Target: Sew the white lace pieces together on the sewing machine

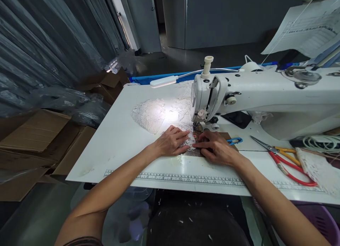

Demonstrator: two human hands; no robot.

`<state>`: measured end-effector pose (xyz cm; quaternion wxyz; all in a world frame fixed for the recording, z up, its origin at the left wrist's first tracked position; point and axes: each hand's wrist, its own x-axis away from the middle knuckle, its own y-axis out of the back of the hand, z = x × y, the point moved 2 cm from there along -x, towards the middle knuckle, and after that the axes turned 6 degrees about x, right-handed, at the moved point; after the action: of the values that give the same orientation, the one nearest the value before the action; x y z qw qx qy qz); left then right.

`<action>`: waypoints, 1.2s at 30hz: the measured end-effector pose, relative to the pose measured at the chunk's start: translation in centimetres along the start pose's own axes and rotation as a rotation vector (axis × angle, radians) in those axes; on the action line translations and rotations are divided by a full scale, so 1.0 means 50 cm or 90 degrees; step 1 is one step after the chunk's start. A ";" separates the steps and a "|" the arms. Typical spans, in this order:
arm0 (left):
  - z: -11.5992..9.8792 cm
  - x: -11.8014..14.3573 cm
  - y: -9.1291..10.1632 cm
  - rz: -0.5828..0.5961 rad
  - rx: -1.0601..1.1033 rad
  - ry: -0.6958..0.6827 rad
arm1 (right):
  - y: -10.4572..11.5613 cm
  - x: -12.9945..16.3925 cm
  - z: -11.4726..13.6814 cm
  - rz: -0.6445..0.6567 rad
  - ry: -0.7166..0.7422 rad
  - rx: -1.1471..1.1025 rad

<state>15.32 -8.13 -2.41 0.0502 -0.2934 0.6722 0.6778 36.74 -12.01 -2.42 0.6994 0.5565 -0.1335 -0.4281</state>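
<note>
A white industrial sewing machine [265,93] stands on a white table [117,139]. White lace fabric [151,115] lies spread under its needle and off to the left, lit by the machine's lamp. My left hand [172,141] lies flat on the lace just left of the needle, fingers together. My right hand [215,147] presses the lace from the right, fingertips pinching its edge close to the presser foot. The two hands almost touch.
Blue thread snips [235,141] lie just right of my right hand. Red-handled scissors [287,161] and more lace [318,168] sit at the table's right. A ruler is printed along the front edge [186,178]. Cardboard boxes [39,139] crowd the floor at left.
</note>
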 end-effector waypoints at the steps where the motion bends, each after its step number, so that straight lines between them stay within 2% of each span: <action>1: 0.000 0.000 0.000 0.000 0.002 0.000 | 0.000 0.000 0.000 0.003 0.000 0.001; 6: 0.001 -0.003 0.003 0.004 0.020 0.014 | 0.003 -0.002 0.003 0.013 -0.004 0.012; 16: 0.000 -0.008 0.005 0.103 0.023 0.086 | 0.004 0.000 0.005 0.004 -0.012 0.004; 23: 0.001 -0.008 0.003 0.113 -0.011 0.066 | 0.001 0.003 0.009 -0.014 -0.005 0.017; 31: 0.000 -0.034 0.016 0.157 -0.051 0.060 | 0.001 0.004 0.009 -0.007 -0.004 0.034; 36: -0.001 -0.045 0.009 0.165 -0.085 0.052 | 0.001 0.003 0.010 -0.005 -0.011 0.042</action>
<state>16.99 -7.50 -0.98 -0.0849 -0.2341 0.6592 0.7096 36.51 -12.43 -2.27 0.6780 0.5757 -0.1517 -0.4311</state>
